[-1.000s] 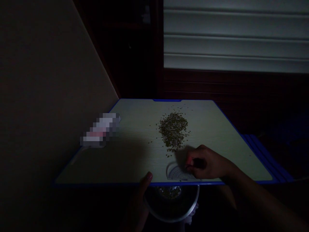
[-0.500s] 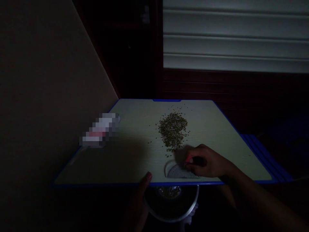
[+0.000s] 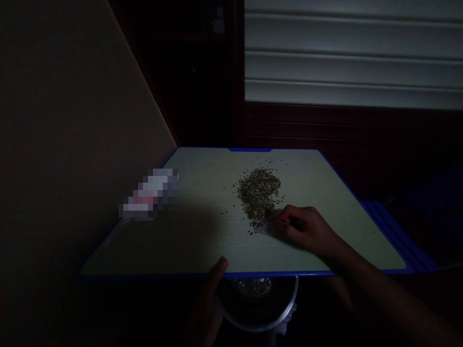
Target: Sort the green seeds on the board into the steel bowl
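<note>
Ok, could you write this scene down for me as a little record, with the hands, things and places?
Right hand: pinching a clear flat piece at the near side of the seed pile
Left hand: thumb at the table's near edge; fingers unclear
Seed pile: small grains, loosely scattered around it
Table: pale top, blue rim
Bowl: below the near edge, some grains inside
Left side: pixelated item
Light: dim

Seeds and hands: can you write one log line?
right hand: holding clear tool at seeds; left hand: thumb at table edge; seeds: heaped on table; bowl: below edge, seeds inside
</note>
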`<state>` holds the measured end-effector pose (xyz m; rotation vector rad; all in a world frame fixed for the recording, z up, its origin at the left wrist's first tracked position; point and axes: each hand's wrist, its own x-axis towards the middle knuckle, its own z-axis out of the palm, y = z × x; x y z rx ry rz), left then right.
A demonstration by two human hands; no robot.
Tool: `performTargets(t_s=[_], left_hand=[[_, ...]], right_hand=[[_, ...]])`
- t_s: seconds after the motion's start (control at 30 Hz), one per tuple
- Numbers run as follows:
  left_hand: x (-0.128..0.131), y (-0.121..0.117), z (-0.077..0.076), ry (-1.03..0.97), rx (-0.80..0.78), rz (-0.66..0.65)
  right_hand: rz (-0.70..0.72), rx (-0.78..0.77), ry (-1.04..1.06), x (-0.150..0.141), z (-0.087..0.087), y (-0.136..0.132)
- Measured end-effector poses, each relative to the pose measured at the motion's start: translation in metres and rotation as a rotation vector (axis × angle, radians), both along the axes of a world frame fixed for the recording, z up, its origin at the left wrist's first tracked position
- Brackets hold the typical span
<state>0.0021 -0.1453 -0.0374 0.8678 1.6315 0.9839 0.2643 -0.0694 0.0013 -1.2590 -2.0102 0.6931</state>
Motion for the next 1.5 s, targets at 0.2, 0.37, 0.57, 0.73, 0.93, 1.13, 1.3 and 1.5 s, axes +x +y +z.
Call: performTargets(t_s=[0.2, 0.37, 0.57, 0.73, 0.93, 1.13, 1.3, 1.5], left_hand=[[0.002, -0.001, -0.005, 0.021, 0.012, 0.034], [-0.003, -0.004, -0.015, 0.047, 0.044, 0.016], [-0.007, -0.007, -0.017, 0.017, 0.025, 0.029], [-0.004, -0.004, -0.013, 0.003, 0.028, 0.02], [-0.002, -0.005, -0.004, 0.005, 0.058, -0.021], [-0.004, -0.006, -0.014, 0.035, 0.052, 0.017], [-0.002, -0.004, -0.011, 0.02, 0.038, 0.006], [0.0, -0.001, -0.001, -0.013, 0.011, -0.006]], right_hand=[[0.062, -0.006, 0.002, 0.001, -0.002, -0.001], [0.112, 0.007, 0.007, 0.0, -0.002, -0.002], [0.168, 0.013, -0.001, -0.002, 0.001, -0.003], [0.195, 0.005, -0.005, -0.002, 0.002, -0.003], [0.265, -0.018, 0.001, -0.003, 0.005, -0.004], [0.335, -0.003, 0.012, -0.003, 0.007, -0.005], [0.355, -0.011, -0.01, -0.003, 0.008, -0.007], [0.355, -0.035, 0.037, -0.002, 0.008, -0.011]])
